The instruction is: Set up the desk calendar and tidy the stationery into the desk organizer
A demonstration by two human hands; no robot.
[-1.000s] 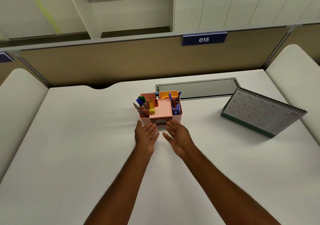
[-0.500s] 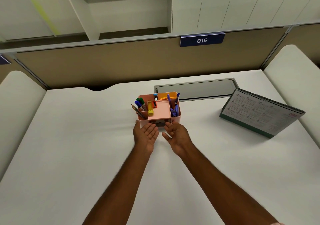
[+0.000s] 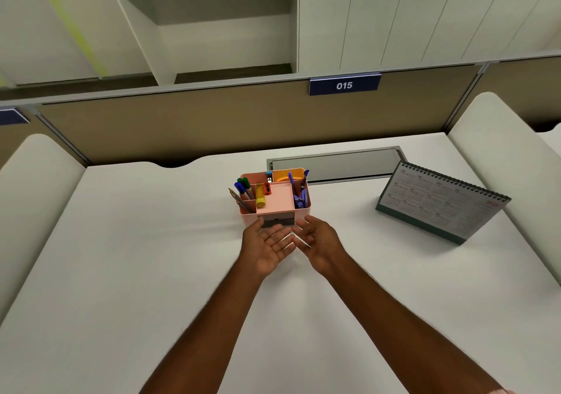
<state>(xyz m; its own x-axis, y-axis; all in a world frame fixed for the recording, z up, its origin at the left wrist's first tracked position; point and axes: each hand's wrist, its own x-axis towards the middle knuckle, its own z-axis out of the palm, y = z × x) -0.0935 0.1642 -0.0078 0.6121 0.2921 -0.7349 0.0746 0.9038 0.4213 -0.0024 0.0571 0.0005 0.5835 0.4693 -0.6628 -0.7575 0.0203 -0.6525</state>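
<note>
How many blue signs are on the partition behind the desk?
2: the 015 sign right of centre, and a second sign cut off at the left edge. More may be offscreen.

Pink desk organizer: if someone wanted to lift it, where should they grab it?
Probably by its two outer side walls, low down, one hand coming from each side. The pink organizer is a wide box, pens stick out of its top, and the front seems to hold a grey drawer that might slide.
</note>
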